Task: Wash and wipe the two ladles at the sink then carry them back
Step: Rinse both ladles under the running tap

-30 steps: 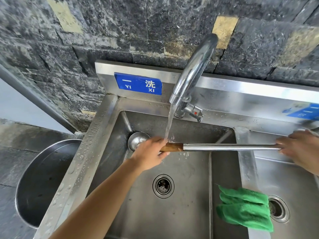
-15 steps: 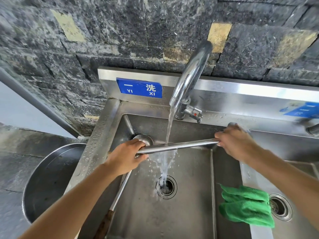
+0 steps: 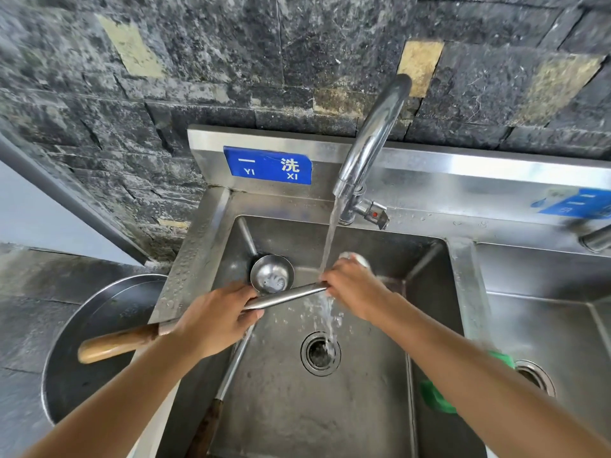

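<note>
Steel: round basin [image 3: 99, 342] far left, beside the sink [image 3: 463, 276]; held ladle [image 3: 287, 295], wooden handle out over the sink's left rim, shaft crossing the left compartment; left hand [image 3: 218, 319], fingers wrapped round that shaft; second ladle [image 3: 271, 272], lying in the same compartment, bowl at the back left; tap [image 3: 370, 143], running; right hand [image 3: 350, 289], curled round the shaft's bowl end under the stream; green cloth [image 3: 433, 395] on the divider, partly behind the right forearm
</note>
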`<action>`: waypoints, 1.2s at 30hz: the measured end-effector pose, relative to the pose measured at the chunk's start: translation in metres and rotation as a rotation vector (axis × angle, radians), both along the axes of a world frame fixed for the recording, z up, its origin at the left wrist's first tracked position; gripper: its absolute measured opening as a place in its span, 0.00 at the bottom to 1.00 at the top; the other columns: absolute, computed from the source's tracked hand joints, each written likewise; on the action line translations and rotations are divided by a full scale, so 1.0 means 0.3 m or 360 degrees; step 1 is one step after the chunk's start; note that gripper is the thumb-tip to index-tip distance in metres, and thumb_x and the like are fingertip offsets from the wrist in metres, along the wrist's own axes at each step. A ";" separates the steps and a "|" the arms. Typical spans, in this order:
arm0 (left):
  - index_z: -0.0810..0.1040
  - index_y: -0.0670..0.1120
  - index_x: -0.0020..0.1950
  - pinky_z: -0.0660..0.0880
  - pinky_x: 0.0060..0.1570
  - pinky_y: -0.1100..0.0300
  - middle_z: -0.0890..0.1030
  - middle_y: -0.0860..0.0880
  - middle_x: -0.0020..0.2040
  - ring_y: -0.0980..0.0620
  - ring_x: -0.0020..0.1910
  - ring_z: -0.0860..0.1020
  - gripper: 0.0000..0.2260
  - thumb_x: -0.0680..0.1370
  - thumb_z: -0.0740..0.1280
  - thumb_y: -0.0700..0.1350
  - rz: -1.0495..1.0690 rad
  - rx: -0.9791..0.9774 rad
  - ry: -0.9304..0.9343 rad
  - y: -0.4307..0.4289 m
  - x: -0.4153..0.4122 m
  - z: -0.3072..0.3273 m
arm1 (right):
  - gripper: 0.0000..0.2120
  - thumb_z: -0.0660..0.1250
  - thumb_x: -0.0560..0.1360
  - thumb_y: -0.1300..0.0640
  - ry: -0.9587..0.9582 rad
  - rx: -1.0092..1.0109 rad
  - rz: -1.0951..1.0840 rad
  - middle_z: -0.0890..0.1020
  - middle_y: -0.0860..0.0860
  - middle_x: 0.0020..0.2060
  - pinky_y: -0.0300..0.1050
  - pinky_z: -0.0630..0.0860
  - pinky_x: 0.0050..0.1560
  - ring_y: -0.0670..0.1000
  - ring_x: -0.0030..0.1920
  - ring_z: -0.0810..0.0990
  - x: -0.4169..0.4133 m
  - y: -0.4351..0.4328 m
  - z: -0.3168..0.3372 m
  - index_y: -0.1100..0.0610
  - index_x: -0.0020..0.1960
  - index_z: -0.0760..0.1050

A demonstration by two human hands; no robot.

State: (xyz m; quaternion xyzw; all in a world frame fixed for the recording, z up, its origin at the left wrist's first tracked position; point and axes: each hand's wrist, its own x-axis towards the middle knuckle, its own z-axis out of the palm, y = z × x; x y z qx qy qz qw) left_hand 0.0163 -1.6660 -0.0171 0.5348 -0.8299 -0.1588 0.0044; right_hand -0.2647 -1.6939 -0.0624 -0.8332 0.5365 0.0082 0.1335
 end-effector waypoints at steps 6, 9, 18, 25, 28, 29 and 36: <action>0.73 0.52 0.56 0.77 0.44 0.53 0.76 0.54 0.50 0.50 0.46 0.81 0.13 0.82 0.56 0.58 0.0005 0.0080 -0.0200 0.104 0.005 -0.036 | 0.05 0.75 0.74 0.62 -0.0091 -0.0046 0.0073 0.85 0.47 0.38 0.54 0.69 0.71 0.50 0.42 0.83 0.121 0.053 -0.030 0.54 0.48 0.83; 0.73 0.50 0.57 0.77 0.40 0.54 0.75 0.53 0.51 0.49 0.44 0.82 0.15 0.82 0.53 0.58 0.0062 0.0066 -0.0212 0.160 0.011 -0.073 | 0.10 0.74 0.71 0.67 -0.0047 0.0000 0.0099 0.85 0.50 0.40 0.55 0.73 0.69 0.51 0.45 0.84 0.152 0.072 -0.054 0.57 0.49 0.82; 0.72 0.48 0.53 0.76 0.46 0.53 0.77 0.49 0.50 0.46 0.50 0.81 0.15 0.82 0.54 0.57 0.0411 0.0327 -0.0185 0.269 -0.027 -0.114 | 0.08 0.65 0.76 0.64 -0.0116 0.0343 -0.0120 0.85 0.55 0.46 0.54 0.80 0.58 0.59 0.48 0.83 0.120 0.215 -0.049 0.58 0.52 0.81; 0.75 0.42 0.44 0.71 0.25 0.58 0.79 0.45 0.35 0.48 0.25 0.75 0.17 0.83 0.58 0.52 0.0998 0.1055 0.0324 0.335 -0.138 -0.145 | 0.15 0.63 0.79 0.55 0.0089 0.0861 -0.0277 0.84 0.60 0.56 0.55 0.79 0.58 0.62 0.58 0.81 0.025 0.333 -0.058 0.61 0.62 0.79; 0.74 0.38 0.42 0.65 0.17 0.61 0.75 0.46 0.31 0.50 0.18 0.70 0.17 0.84 0.57 0.48 0.1366 0.1331 0.0788 0.344 -0.215 -0.189 | 0.17 0.63 0.79 0.53 0.0101 0.1001 -0.0283 0.82 0.59 0.60 0.55 0.77 0.62 0.62 0.63 0.79 0.006 0.386 -0.065 0.59 0.64 0.78; 0.74 0.37 0.43 0.65 0.16 0.61 0.74 0.46 0.30 0.50 0.17 0.70 0.18 0.85 0.56 0.48 0.1425 0.1378 0.0836 0.335 -0.238 -0.203 | 0.18 0.63 0.79 0.53 0.0095 0.1030 -0.0277 0.81 0.60 0.62 0.54 0.77 0.63 0.62 0.64 0.78 -0.001 0.405 -0.062 0.59 0.65 0.78; 0.72 0.39 0.38 0.65 0.15 0.63 0.71 0.46 0.26 0.51 0.16 0.70 0.19 0.85 0.54 0.46 0.1582 0.1497 0.0916 0.261 -0.302 -0.249 | 0.22 0.62 0.80 0.52 -0.0081 0.1214 -0.0318 0.76 0.58 0.69 0.52 0.73 0.68 0.60 0.69 0.75 -0.055 0.518 -0.032 0.57 0.72 0.73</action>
